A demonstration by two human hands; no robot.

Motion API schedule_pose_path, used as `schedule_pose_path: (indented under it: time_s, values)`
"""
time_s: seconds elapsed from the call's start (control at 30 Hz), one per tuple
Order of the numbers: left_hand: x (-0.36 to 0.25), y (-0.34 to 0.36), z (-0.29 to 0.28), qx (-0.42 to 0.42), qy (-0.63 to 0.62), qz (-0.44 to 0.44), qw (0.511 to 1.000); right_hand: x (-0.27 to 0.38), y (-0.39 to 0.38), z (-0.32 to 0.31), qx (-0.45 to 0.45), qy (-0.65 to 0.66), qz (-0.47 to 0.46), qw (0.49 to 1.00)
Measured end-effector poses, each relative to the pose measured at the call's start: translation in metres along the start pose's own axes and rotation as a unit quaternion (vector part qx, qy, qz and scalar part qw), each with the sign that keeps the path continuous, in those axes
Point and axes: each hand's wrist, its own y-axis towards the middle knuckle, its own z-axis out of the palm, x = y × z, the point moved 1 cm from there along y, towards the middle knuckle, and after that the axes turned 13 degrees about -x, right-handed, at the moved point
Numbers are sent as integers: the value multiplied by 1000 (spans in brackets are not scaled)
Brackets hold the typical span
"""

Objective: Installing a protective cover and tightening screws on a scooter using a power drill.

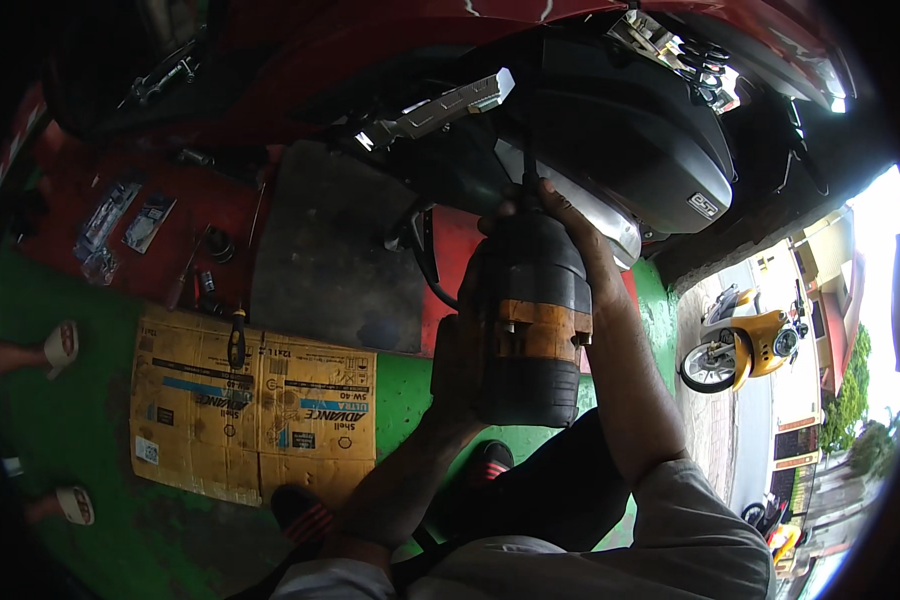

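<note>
A black-and-orange impact wrench [532, 275] is held in both my hands, its nose pointing away from me. My left hand [456, 360] is closed along the tool's left side, with most of its fingers hidden behind the body. My right hand [577, 225] wraps the front end from the right, fingers near the nose. A dark shaft [530, 155] runs from the nose up towards the black side cover [620, 130] of a red scooter [370, 50]. Where its tip meets the scooter is too dark to make out.
Flattened cardboard [300, 425] lies on the green floor [100, 400], a screwdriver [237, 340] on its edge. Small parts packets [110, 215] and tools rest on the red platform [60, 250]. Another person's sandalled foot [62, 345] is at left. A yellow scooter [760, 350] stands outside.
</note>
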Motion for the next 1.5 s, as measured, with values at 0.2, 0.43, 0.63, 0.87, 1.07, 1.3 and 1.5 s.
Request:
schedule_pose_path:
  time_s: [0.2, 0.43, 0.63, 0.87, 1.07, 1.3, 1.5]
  values:
    - [-24, -13, 26, 90, -245, -221, 940, 2, 2, 6, -19, -34, 3, 999]
    - [-46, -11, 55, -22, 639, 272, 719, 6, -1, 9, -11, 7, 19, 1000]
    - [-54, -11, 68, -34, 769, 348, 535, 8, -3, 4, 21, 36, 27, 999]
    - [-50, -11, 67, -44, 771, 326, 545, 6, 0, 8, 3, 57, 18, 998]
    - [-38, -20, 61, -45, 686, 260, 678, 4, -31, 3, -12, 42, -21, 999]
    - [0, -4, 59, 34, 632, 327, 701, 14, -50, -28, -70, 63, -40, 995]
    - [25, 13, 54, 64, 612, 341, 711, 23, -41, -48, -78, 67, -39, 994]
